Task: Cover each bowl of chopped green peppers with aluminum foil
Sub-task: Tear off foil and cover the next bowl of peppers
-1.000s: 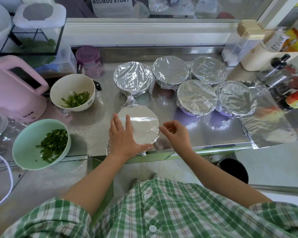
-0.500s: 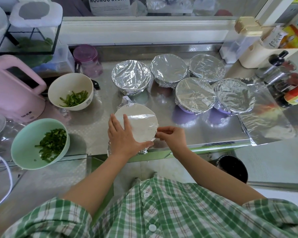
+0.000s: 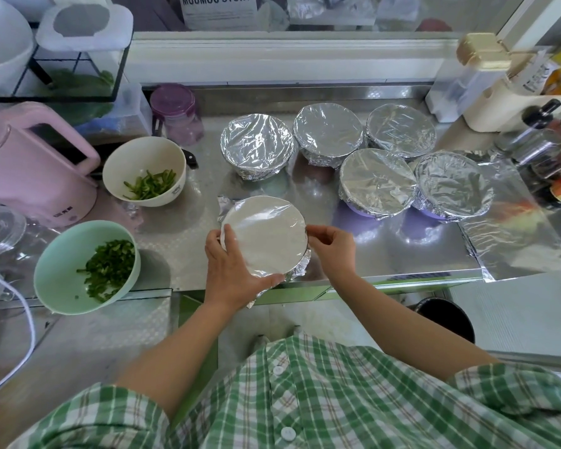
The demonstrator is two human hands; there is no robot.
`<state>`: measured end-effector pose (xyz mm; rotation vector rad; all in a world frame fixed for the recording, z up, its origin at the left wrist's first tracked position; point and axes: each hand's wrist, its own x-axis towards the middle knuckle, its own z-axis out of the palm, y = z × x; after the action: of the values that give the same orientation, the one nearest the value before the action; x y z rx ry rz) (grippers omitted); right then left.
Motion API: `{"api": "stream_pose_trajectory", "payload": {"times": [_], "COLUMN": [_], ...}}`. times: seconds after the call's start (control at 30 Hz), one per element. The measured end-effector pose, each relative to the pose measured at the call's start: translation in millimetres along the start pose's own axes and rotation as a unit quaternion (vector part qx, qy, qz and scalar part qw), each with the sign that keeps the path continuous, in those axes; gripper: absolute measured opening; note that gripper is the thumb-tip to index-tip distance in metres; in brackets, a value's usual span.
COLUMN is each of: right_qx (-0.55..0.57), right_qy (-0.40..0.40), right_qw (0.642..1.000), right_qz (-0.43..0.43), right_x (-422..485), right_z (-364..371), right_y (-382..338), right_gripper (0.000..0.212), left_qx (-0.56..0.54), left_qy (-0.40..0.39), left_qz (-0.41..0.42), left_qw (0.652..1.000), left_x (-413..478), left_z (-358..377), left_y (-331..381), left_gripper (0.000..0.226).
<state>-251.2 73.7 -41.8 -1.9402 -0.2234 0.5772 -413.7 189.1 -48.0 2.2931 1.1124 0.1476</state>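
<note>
A bowl under a smooth sheet of aluminum foil (image 3: 266, 233) stands at the front edge of the steel counter. My left hand (image 3: 237, 270) cups its near left rim, thumb curled under the foil edge. My right hand (image 3: 332, 243) pinches the foil at the bowl's right rim. Several foil-covered bowls (image 3: 378, 183) stand in a cluster behind it. A white bowl (image 3: 144, 171) and a mint green bowl (image 3: 86, 265), both holding chopped green peppers, sit uncovered at the left. A loose foil sheet (image 3: 512, 234) lies flat at the right.
A pink kettle (image 3: 36, 170) and a purple-lidded jar (image 3: 177, 113) stand at the back left. Bottles and containers (image 3: 538, 140) crowd the back right. The counter's front edge (image 3: 402, 278) runs just below the bowl, with a dark bin (image 3: 447, 319) underneath.
My left hand slid from the top of the foil to the bowl's near left rim. My right hand closed in and pinched the foil at the right rim.
</note>
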Motion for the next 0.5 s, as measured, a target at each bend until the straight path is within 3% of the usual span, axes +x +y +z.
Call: {"api": "stream_pose_trajectory", "payload": {"times": [0.23,0.4,0.5], "right_qx": [0.002,-0.012,-0.032], "right_qy": [-0.036,-0.064,-0.073], "right_qw": [0.999,0.997,0.996], "right_qz": [-0.029,-0.050,-0.047], "right_x": [-7.2,-3.6,6.9], "right_z": [-0.1,-0.1,2.0], "right_y": [7.1,4.7,-0.8], "right_gripper": [0.033,0.045,0.046], "left_qx": [-0.009,0.063,0.061], "left_qy": [0.013,0.099,0.095], "left_qz": [-0.011,0.029,0.050], "left_qw": [1.000,0.993,0.992], "left_x": [-1.8,3.9,19.8], "left_z": [5.5,-1.3,-10.2], "left_y": [2.7,-3.1,-5.7], "left_gripper": [0.146,0.112,0.111]}}
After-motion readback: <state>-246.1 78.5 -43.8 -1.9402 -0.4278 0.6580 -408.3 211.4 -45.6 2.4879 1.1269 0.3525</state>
